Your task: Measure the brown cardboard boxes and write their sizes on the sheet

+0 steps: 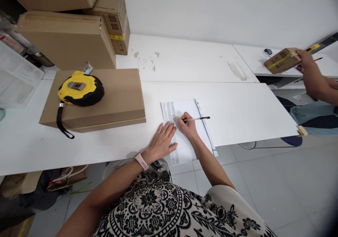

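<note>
Beside the brown cardboard box (113, 96), right hand (188, 127) clamps a black pen (200, 118); open left hand (162, 142) should press the white printed sheet (188, 106) flat.

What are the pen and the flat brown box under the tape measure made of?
The pen is probably plastic: shiny pale barrel, dark end, though it is too small to be sure. The flat brown box looks like matte cardboard, with a dull surface and folded edges.

Slim pen (196, 118), tip on a white sheet (185, 131) (columns of small print) flat at the table's (237, 110) near edge.
</note>
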Demonstrator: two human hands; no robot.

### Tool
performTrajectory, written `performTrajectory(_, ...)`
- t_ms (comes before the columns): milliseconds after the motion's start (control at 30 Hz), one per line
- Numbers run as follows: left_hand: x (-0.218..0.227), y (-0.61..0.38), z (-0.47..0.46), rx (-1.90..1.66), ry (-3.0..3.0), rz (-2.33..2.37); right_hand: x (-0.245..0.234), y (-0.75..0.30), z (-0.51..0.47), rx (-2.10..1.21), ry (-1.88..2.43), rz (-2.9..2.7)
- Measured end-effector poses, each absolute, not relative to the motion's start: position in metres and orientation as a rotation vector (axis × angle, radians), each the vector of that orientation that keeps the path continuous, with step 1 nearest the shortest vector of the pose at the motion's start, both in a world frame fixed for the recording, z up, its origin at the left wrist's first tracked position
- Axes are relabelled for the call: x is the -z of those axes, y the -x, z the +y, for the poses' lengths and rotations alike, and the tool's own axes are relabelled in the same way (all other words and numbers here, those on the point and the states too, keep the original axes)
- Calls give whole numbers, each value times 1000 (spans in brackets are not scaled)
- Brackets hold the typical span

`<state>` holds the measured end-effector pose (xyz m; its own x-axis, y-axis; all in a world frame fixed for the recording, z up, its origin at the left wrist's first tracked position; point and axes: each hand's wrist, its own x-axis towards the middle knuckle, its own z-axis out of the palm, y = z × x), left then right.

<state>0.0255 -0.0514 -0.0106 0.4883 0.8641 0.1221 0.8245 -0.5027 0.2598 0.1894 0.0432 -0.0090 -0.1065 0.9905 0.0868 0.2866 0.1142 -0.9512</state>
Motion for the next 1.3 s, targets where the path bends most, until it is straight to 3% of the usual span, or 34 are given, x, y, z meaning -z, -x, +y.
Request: performTrajectory(1300,9,-25,-51,-320,-2572,1472,9,-189,43,-1013,1307,-1544)
